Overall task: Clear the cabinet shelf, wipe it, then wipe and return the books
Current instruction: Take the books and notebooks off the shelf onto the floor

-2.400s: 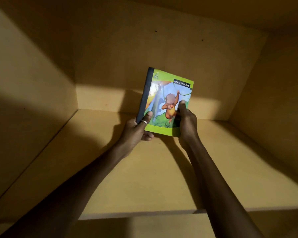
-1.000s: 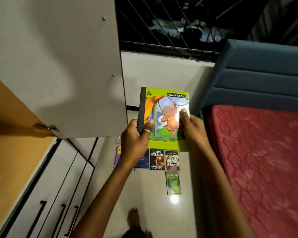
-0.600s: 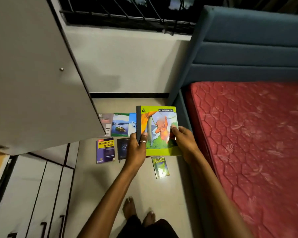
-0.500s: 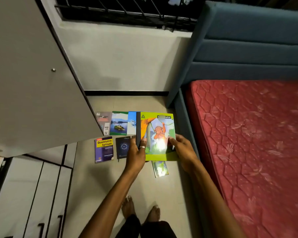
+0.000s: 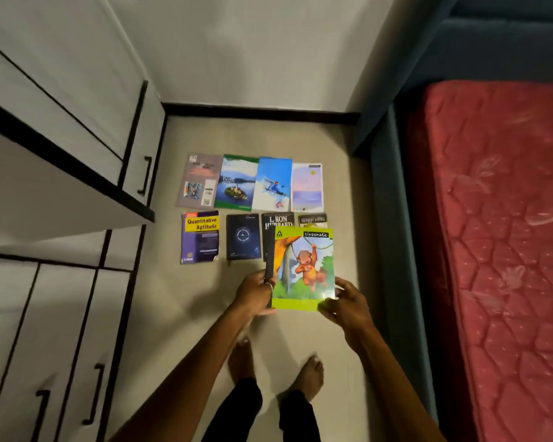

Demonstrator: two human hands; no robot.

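Left hand (image 5: 256, 291) fingers pinch the notebook (image 5: 304, 266) at its near-left spine; right hand (image 5: 345, 303) fingers curl on the near-right corner. Notebook held above floor (image 5: 173, 314), cover up, long axis near-far, title end far. Eight books (image 5: 237, 183) already laid out in 2 rows; shelf wipe, book wipes, return prob. still left.

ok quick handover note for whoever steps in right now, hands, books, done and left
Left hand grips the spine edge of the classmate notebook; right hand holds its lower right corner.
The notebook is held above the floor, over the right end of the near row.
Laid out flat: four books in the far row, more in the near row.
Done: those books are out of the cabinet.
Left: set this one down, wipe the shelf, wipe and return the books.
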